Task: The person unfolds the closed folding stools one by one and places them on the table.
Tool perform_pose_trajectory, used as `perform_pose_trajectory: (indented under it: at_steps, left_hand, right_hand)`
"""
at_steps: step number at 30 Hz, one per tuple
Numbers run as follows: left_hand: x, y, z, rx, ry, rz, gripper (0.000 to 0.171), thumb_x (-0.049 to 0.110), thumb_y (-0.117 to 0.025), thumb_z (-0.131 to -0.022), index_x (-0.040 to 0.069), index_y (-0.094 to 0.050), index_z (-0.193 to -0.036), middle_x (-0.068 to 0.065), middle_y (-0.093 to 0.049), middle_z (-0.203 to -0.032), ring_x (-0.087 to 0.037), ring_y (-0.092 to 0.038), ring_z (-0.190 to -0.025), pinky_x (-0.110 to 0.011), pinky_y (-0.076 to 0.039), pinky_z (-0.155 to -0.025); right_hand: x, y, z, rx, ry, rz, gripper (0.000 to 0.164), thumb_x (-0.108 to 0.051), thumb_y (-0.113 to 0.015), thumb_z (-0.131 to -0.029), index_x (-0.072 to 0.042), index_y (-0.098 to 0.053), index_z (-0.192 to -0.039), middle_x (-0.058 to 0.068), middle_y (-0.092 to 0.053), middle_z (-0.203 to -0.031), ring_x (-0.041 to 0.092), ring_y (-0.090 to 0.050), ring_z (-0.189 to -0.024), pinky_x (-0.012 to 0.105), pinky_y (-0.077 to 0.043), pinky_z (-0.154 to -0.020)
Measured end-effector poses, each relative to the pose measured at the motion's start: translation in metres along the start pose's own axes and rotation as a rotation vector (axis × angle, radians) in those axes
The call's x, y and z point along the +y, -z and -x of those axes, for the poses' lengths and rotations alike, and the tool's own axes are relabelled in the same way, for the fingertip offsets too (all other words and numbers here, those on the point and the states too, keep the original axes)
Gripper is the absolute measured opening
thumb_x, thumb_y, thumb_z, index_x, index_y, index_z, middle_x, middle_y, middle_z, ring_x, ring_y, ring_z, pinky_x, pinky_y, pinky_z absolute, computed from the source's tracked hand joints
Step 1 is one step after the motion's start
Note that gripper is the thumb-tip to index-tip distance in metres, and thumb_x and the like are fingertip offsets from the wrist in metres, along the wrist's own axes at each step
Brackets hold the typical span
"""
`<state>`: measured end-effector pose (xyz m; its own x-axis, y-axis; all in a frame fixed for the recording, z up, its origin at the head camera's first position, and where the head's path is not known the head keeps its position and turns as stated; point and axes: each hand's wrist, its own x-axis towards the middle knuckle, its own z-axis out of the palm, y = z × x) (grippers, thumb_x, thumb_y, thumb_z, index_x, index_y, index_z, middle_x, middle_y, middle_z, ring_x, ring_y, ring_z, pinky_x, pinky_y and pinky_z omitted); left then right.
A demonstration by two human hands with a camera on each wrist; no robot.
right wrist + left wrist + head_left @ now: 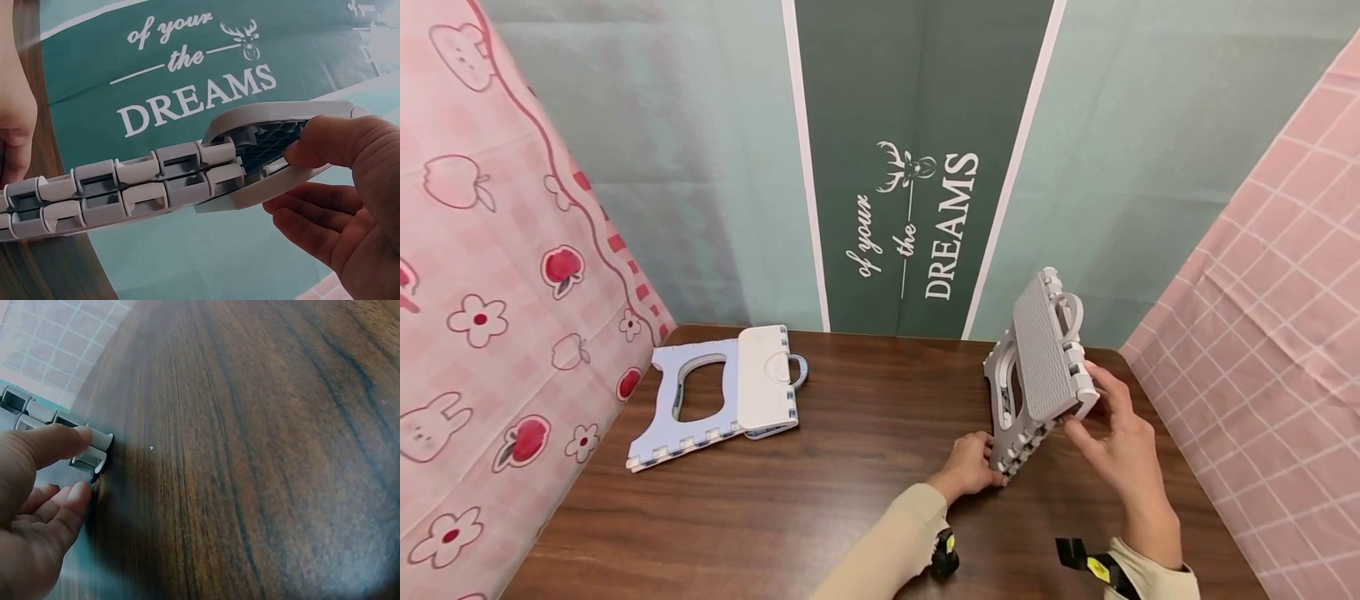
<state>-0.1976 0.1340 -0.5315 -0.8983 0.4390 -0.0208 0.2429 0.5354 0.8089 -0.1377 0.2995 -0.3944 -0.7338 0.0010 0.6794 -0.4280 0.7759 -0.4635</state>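
A gray folding stool (1048, 354) is at the right side of the brown wooden worktop (865, 433), folded flat and tilted, its seat end raised and turned to the right. The left hand (967, 463) pinches its near lower corner; the left wrist view shows the thumb and fingers on opposite sides of the jointed edge. The right hand (1120, 442) grips the near end of the seat, fingers close together, with one fingertip in the hollow between the two seat halves. A row of hinges (103, 181) runs along the edge facing the person, and a loop handle (1079, 315) sticks out from the seat. Whether the lower edge touches the wood I cannot tell.

Well apart, on the left, a blue and white folding stool (756, 392) lies folded on the worktop, its blue handle (803, 369) pointing right. Behind hangs a green cloth (880, 83) lettered "DREAMS" beneath a deer head; pink cloth with apples (512, 333) covers the left side, pink checked cloth (1262, 292) the right.
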Motion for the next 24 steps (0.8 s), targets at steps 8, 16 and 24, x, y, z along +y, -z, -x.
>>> perform_pose_trajectory:
  at_steps: [8, 16, 24]
  left_hand:
    - [0.001, -0.003, -0.001, 0.025, 0.014, 0.009, 0.053, 0.015, -0.087, -0.061, 0.005, -0.061, -0.107, 0.002, -0.058, -0.086, -0.001, -0.052, -0.069, -0.015, -0.042, -0.063]
    - [0.002, -0.007, -0.001, 0.075, -0.005, 0.003, 0.053, 0.016, -0.088, -0.059, 0.004, -0.062, -0.104, 0.002, -0.057, -0.084, -0.003, -0.049, -0.071, -0.015, -0.041, -0.064]
    - [0.002, -0.009, -0.003, 0.060, 0.010, 0.053, 0.054, 0.013, -0.088, -0.060, 0.003, -0.062, -0.106, 0.001, -0.057, -0.085, -0.002, -0.052, -0.070, -0.015, -0.042, -0.063]
  right_hand:
    - [0.003, -0.003, -0.007, -0.041, 0.055, 0.001, 0.077, 0.007, -0.071, -0.064, -0.007, -0.043, -0.134, 0.019, -0.066, -0.090, -0.018, -0.047, -0.082, 0.006, -0.038, -0.071]
    - [0.003, -0.002, -0.011, -0.111, 0.011, 0.006, 0.079, 0.007, -0.072, -0.066, -0.012, -0.041, -0.137, 0.014, -0.068, -0.085, -0.004, -0.057, -0.076, 0.009, -0.040, -0.068]
    - [0.001, 0.000, -0.014, -0.144, -0.019, 0.017, 0.079, 0.008, -0.072, -0.067, -0.014, -0.039, -0.136, 0.016, -0.068, -0.083, 0.004, -0.061, -0.073, 0.008, -0.038, -0.066]
